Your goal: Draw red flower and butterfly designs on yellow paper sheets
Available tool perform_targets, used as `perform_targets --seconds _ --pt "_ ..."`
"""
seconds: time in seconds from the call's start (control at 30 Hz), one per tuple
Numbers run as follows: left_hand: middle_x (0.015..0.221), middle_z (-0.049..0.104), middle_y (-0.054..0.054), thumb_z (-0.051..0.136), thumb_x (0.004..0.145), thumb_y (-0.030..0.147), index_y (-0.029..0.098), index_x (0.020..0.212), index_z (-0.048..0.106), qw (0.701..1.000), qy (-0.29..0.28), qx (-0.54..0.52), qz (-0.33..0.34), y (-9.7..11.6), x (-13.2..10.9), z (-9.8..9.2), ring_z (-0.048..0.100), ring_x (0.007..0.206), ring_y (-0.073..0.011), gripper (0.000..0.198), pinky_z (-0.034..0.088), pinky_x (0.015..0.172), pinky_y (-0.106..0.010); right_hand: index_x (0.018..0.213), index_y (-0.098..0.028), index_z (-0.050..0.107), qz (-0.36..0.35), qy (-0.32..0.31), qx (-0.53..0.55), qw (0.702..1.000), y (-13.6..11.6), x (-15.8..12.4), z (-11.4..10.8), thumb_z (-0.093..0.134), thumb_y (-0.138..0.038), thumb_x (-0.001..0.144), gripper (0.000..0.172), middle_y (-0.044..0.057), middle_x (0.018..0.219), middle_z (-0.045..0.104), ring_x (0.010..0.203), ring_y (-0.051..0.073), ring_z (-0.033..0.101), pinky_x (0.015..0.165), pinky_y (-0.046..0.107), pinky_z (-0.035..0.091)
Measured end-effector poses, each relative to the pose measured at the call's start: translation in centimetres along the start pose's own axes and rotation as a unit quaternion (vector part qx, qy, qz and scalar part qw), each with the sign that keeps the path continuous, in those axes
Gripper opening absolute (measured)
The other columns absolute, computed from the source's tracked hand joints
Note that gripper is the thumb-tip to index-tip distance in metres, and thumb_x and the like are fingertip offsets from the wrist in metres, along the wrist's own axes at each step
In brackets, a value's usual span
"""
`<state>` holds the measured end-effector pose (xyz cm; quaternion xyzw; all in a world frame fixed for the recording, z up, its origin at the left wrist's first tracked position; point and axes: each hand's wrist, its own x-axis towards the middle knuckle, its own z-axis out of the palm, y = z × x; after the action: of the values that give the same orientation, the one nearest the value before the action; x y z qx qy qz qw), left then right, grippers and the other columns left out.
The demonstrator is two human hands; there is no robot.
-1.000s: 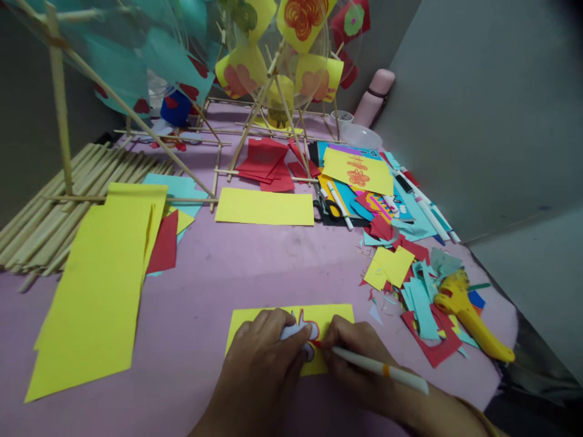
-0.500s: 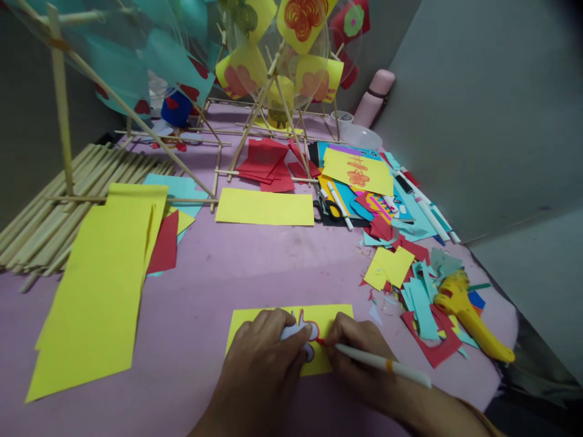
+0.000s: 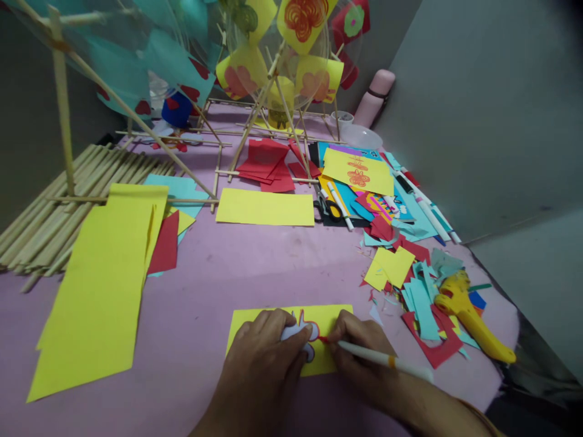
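Near the front of the table lies a small yellow paper point(image 3: 334, 315). My left hand point(image 3: 262, 358) presses a pale, lobed paper cut-out point(image 3: 291, 331) flat against it, with fingers and thumb on top covering much of the shape. A red line runs along the cut-out's upper and right edges. In my right hand point(image 3: 359, 352) is a white marker point(image 3: 387, 360), pinched between the fingers. Its red tip touches the yellow paper just right of the cut-out, and its barrel slants down to the right.
Yellow sheets point(image 3: 95, 291) lie at left beside bundled sticks point(image 3: 68, 206). Behind stands a stick frame point(image 3: 248, 130) with decorated wheels. A yellow strip point(image 3: 264, 207) and scissors point(image 3: 325, 210) lie mid-table. Paper scraps point(image 3: 421, 306) and a yellow glue gun point(image 3: 473, 318) are at right.
The marker in my right hand has shifted very slightly, its tip staying by the cut-out's right edge. My left hand and the papers look unmoved.
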<state>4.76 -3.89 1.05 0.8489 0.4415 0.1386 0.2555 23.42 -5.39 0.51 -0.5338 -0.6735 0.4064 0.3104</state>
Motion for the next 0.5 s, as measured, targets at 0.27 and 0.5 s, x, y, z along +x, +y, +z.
perform_targets --seconds 0.27,0.5 --pt "0.095 0.059 -0.003 0.054 0.087 0.018 0.032 0.112 0.059 1.000 0.018 -0.001 0.007 -0.28 -0.15 0.37 0.057 0.084 -0.0234 0.029 0.042 0.065 -0.037 0.069 -0.023 0.041 0.002 -0.007 0.022 1.000 0.36 -0.24 -0.05 0.042 -0.012 0.076 0.013 -0.010 0.048 0.037 0.036 0.007 0.030 0.037 0.018 0.022" --pt "0.095 0.060 -0.002 0.052 0.088 0.021 0.032 0.111 0.060 1.000 -0.016 0.019 -0.011 0.00 -0.01 -0.14 0.056 0.085 -0.0220 0.026 0.042 0.066 -0.035 0.071 -0.023 0.042 -0.032 -0.045 0.016 0.998 -0.09 -0.21 0.07 0.045 -0.011 0.076 0.013 -0.009 0.050 0.040 0.038 0.007 0.036 0.039 0.017 0.026"
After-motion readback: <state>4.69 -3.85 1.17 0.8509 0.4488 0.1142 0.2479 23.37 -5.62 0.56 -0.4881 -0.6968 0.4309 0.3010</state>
